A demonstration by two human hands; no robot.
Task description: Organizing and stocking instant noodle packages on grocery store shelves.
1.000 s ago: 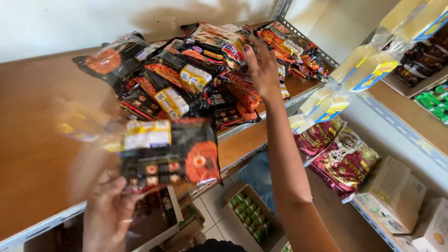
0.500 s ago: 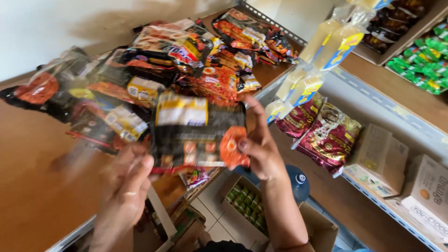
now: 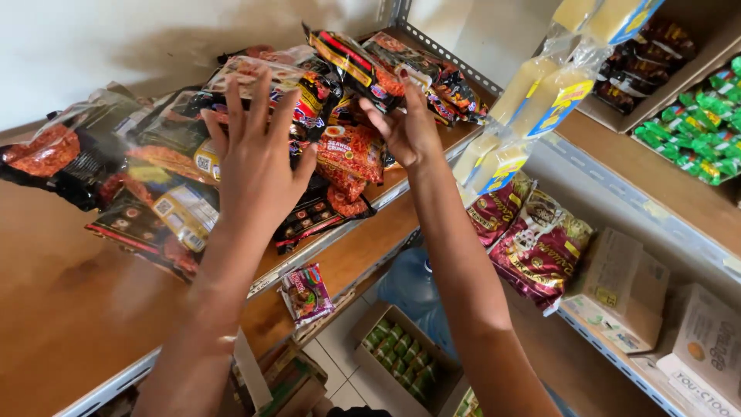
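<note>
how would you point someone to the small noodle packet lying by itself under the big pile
Start at the wooden shelf with the heap of dark noodle packets that both hands reach into. Drop to the next shelf board below its metal edge. The small packet lies there alone, pinkish purple with a bowl picture, while the others above are mostly black and orange and piled together.
</note>
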